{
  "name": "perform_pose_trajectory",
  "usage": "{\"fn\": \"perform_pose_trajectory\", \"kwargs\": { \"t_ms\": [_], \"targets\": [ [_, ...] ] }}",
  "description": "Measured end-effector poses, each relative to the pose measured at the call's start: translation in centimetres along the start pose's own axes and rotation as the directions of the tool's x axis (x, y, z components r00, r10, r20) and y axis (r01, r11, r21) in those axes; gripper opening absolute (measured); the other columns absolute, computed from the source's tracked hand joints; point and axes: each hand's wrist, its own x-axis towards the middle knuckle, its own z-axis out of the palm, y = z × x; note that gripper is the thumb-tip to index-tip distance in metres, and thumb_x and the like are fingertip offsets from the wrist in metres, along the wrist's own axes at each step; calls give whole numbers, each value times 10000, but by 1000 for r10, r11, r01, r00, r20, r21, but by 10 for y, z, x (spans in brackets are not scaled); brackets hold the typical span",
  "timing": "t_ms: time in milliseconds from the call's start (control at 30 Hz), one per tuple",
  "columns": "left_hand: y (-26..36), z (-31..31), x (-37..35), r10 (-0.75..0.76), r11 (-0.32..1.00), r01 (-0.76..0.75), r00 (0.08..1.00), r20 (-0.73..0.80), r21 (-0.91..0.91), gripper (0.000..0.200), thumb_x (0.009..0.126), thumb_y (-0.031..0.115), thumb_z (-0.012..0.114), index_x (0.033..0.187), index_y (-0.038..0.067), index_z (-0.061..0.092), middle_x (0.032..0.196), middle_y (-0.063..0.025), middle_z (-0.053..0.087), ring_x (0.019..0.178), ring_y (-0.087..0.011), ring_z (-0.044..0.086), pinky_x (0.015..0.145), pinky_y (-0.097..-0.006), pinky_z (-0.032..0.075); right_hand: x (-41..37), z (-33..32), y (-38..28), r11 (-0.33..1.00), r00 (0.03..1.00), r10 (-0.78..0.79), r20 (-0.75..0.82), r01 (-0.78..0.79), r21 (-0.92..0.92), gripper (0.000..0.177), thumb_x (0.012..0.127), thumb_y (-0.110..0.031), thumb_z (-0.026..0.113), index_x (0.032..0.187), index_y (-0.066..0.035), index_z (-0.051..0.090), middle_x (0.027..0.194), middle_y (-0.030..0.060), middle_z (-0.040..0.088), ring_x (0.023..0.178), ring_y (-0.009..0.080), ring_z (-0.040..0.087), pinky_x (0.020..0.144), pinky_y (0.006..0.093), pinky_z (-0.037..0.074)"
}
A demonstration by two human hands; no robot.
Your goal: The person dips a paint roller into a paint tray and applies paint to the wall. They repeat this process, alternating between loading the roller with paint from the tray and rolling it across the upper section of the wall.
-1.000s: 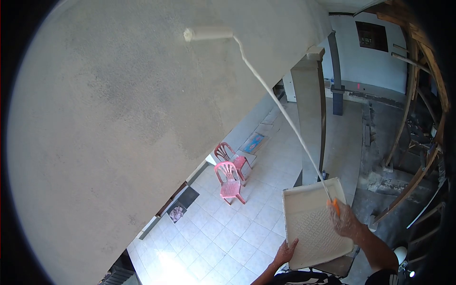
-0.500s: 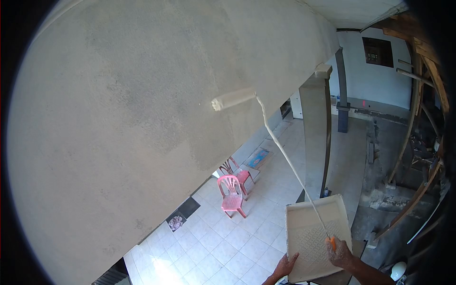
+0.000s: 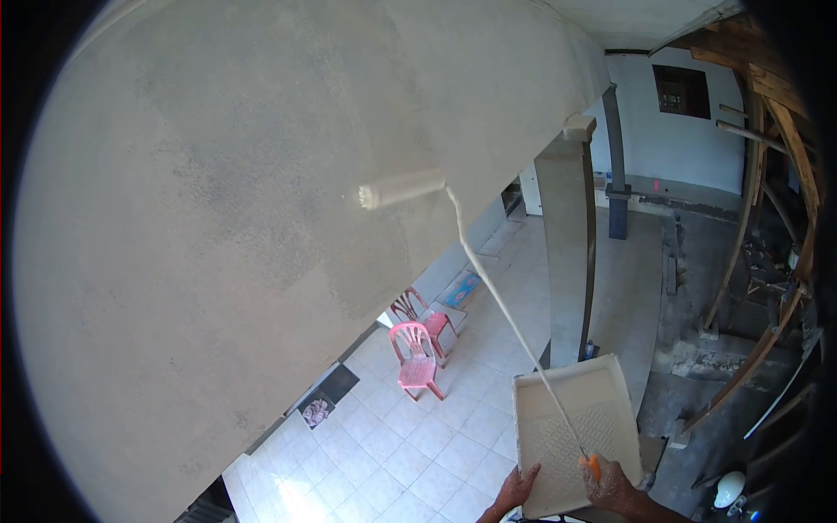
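Observation:
My right hand (image 3: 610, 488) is closed around the orange handle of a paint roller (image 3: 501, 305). Its long, paint-coated rod reaches up and left to the beige roller sleeve (image 3: 403, 189), which lies against the large grey-beige wall surface (image 3: 218, 261). At the lower right, my left hand (image 3: 518, 490) grips the left edge of a paint tray (image 3: 571, 383). The tray has a textured ramp coated in beige paint, and my right hand is in front of it. Darker, uneven patches show on the wall left of the sleeve.
Far below, two pink and red plastic chairs (image 3: 417, 362) stand on the tiled floor (image 3: 418, 444). A pillar (image 3: 565, 253) rises behind the tray. Curved wooden timbers (image 3: 758, 357) line the right side, with a white rounded object (image 3: 729, 490) low down.
The roller sleeve has shifted left and slightly down along the wall. My right hand has moved left and down with the handle. The whole view has shifted slightly.

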Motion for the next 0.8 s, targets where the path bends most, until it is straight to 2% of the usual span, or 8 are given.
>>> {"fn": "perform_pose_trajectory", "kwargs": {
  "t_ms": [133, 233, 433, 500, 533, 633, 733, 800],
  "targets": [
    [11, -1, -4, -37, 999, 37, 999, -14, 14, 645, 938, 499, 505, 1285, -43, 481, 1142, -264, 621, 1076, -355, 613, 926, -407, 466, -31, 49, 54, 508, 659, -732, -171, 361, -782, 247, 939, -199, 599, 1090, -4, 582, 811, 94, 573, 624, 171, 538, 473, 254, 426],
    [8, -2, -8, -31, 999, 31, 999, -13, 19, 643, 937, 497, 508, 1286, -42, 481, 1144, -267, 619, 1077, -354, 612, 926, -408, 465, -38, 40, 55, 804, 857, -500, -123, 407, -435, 424, 891, -160, 655, 1202, 89, 510, 943, 222, 577, 718, 284, 579, 564, 318, 491],
    [1, 1, 0, 68, 998, -68, 997, -32, 2, 649, 934, 490, 522, 1267, -66, 482, 1159, -258, 616, 1104, -337, 600, 937, -393, 457, -16, 29, 20, 700, 730, -658, -187, 501, -509, 433, 900, -176, 640, 1206, 87, 481, 955, 175, 576, 788, 285, 591, 668, 366, 507],
    [17, -4, -9, 59, 998, -59, 998, -17, -2, 602, 949, 458, 512, 1269, -51, 485, 1130, -227, 635, 1038, -304, 631, 891, -380, 486, -23, 61, 49, 943, 991, -132, -17, 131, 305, 370, 938, -180, 580, 1197, 68, 492, 943, 107, 568, 797, 238, 592, 659, 364, 504],
    [17, -3, -13, 50, 999, -50, 999, -14, -7, 578, 957, 442, 507, 1270, -44, 486, 1116, -212, 645, 1006, -287, 647, 868, -373, 500, -29, 72, 59, 767, 972, 74, 223, -198, 610, 342, 957, -182, 550, 1193, 59, 498, 937, 72, 563, 802, 215, 592, 654, 364, 502],
    [7, 0, 3, 77, 997, -78, 996, -46, -16, 629, 934, 476, 526, 1253, -64, 488, 1089, -271, 637, 1043, -367, 627, 890, -421, 481, -47, 83, 46, 911, 905, -318, -283, 374, 173, 254, 1003, -186, 458, 1136, 15, 538, 883, 1, 521, 745, 127, 536, 612, 315, 480],
    [12, -5, -7, -22, 1000, 22, 999, -32, 11, 600, 931, 458, 539, 1262, -39, 490, 1091, -273, 634, 1043, -381, 622, 886, -430, 482, -91, 131, 137, 891, 998, 60, -32, -39, 452, 214, 1015, -160, 419, 1059, -15, 570, 834, 18, 504, 698, 103, 461, 622, 270, 448],
    [4, 0, -6, 51, 997, -54, 997, -64, -49, 563, 932, 435, 547, 1266, -16, 495, 1110, -263, 630, 1058, -389, 612, 897, -434, 476, -78, 90, 70, 979, 969, -197, -152, 187, -75, 226, 1019, -191, 421, 1023, -26, 575, 825, 30, 494, 664, 109, 436, 603, 265, 435]
  ]
}}
